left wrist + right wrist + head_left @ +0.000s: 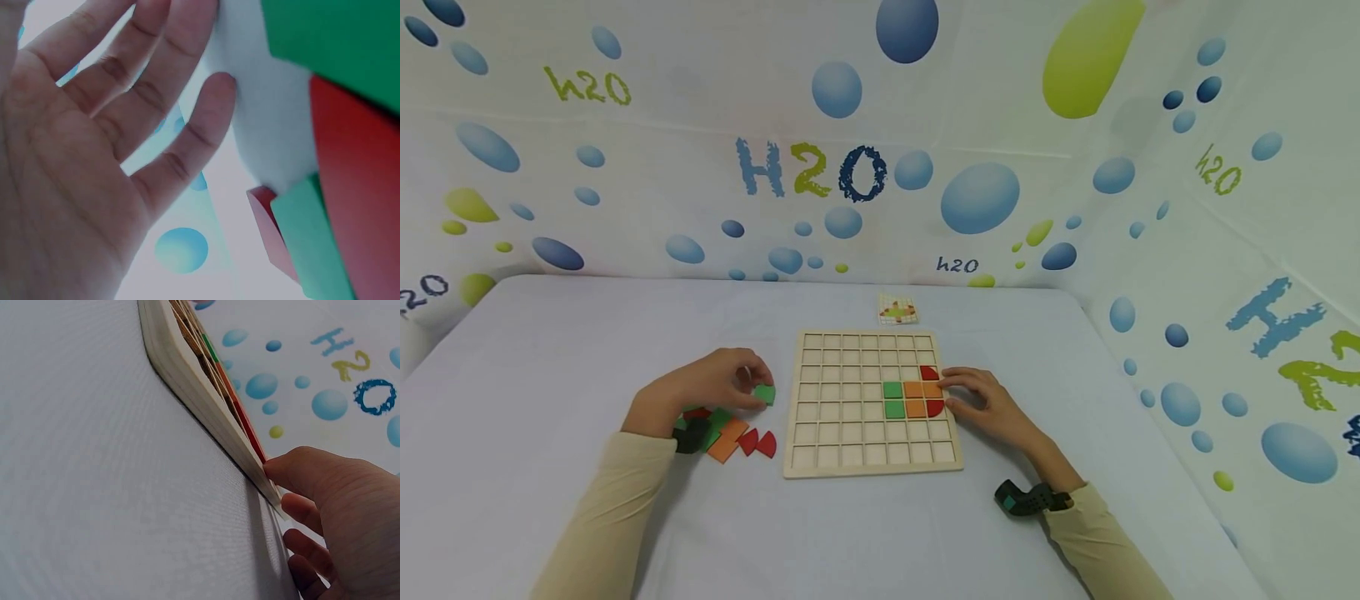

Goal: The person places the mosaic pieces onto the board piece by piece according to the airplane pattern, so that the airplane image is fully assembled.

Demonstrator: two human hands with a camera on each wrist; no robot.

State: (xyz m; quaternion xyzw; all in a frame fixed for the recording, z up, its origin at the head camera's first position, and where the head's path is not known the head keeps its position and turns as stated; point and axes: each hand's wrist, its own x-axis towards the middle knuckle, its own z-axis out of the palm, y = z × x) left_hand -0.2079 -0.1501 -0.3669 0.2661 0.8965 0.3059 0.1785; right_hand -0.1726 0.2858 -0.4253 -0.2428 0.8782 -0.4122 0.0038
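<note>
My left hand (726, 379) pinches a green tile (765, 394) between thumb and fingertips, left of the gridded wooden board (842, 433); its palm fills much of the left wrist view, where the pinch is out of sight. Under that wrist lies a pile of flat tiles: green, orange (728, 437) and red quarter-round ones (767, 444). On the board's right side sit green tiles (892, 390), orange tiles (915, 407) and red rounded tiles (928, 372). With fingers loosely bent, my right hand (996, 410) touches the board's right edge; the right wrist view shows the thumb against the rim.
Behind the board lies a small pattern card (898, 310). A white cloth (880, 542) covers the table. Upright sheets with blue and green spots (979, 198) stand at the back and right. Dark wrist straps (1033, 499) sit at both wrists.
</note>
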